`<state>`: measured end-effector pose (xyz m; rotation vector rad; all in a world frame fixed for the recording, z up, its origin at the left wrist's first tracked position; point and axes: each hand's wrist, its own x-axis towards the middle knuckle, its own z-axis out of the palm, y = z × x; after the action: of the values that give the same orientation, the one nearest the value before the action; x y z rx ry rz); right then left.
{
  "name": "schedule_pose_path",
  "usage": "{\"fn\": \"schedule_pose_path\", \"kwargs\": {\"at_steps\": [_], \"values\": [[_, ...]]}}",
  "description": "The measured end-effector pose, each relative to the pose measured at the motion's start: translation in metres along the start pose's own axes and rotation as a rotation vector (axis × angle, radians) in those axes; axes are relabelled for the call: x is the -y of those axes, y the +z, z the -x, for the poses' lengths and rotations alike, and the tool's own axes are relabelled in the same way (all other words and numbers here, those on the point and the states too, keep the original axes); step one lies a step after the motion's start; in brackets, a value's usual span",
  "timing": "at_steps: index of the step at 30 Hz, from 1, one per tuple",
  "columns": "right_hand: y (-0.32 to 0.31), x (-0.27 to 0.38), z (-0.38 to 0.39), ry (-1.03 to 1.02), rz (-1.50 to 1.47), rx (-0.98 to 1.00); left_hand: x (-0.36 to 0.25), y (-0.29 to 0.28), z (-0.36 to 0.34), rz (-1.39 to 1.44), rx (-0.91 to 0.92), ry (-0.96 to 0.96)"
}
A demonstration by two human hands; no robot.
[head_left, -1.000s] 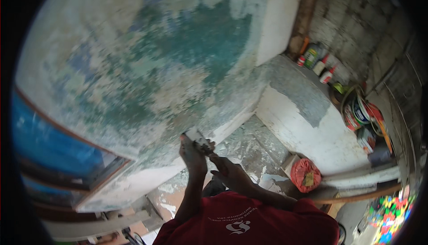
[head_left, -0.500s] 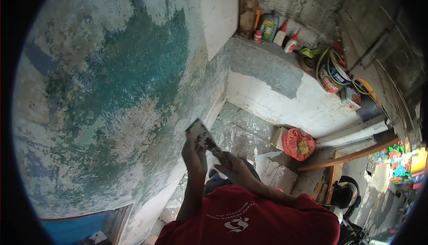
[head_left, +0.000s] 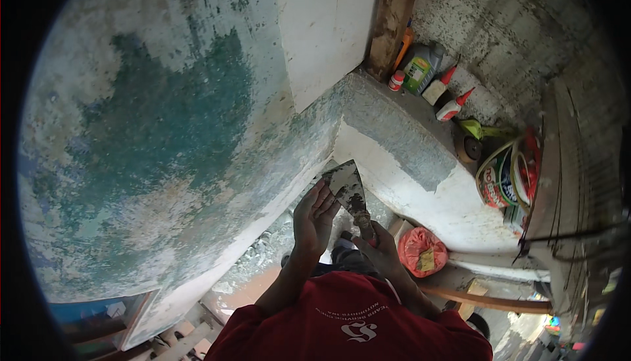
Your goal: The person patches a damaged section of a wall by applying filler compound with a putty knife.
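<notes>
Grasps the scraper (head_left: 355,200) by its handle (head_left: 369,229) with the right fingers (head_left: 382,234), pointing it blade-first toward 11 o'clock. Holds the left fingers (head_left: 321,198) loosely unclenched, nearer the blade (head_left: 346,182) — facing it at 2 o'clock, contact impossible to tell.

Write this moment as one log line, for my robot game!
right hand: holds scraper; left hand: at blade edge; wall: patchy green

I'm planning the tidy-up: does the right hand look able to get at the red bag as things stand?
Not straight away, it seems: the right hand grips the scraper. Nothing visible blocks the way to the red bag, though it appears lower down.
</notes>
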<state>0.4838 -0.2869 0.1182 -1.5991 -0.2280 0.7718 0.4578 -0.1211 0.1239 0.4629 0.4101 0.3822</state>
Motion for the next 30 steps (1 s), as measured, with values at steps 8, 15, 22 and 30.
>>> {"fn": "schedule_pose_path", "kwargs": {"at_steps": [8, 15, 22, 30], "values": [[-0.043, 0.012, -0.057, 0.043, 0.129, 0.169, 0.016, 0.009, -0.054, -0.075, 0.06, -0.065], [-0.047, 0.03, -0.089, 0.056, 0.224, 0.205, 0.012, 0.0, -0.099, -0.038, 0.038, -0.053], [-0.035, 0.045, -0.105, -0.088, 0.244, 0.089, 0.003, 0.011, -0.119, -0.013, 0.031, -0.056], [-0.017, 0.033, -0.112, -0.09, 0.282, -0.095, -0.003, 0.001, -0.138, 0.117, 0.087, -0.148]]}}
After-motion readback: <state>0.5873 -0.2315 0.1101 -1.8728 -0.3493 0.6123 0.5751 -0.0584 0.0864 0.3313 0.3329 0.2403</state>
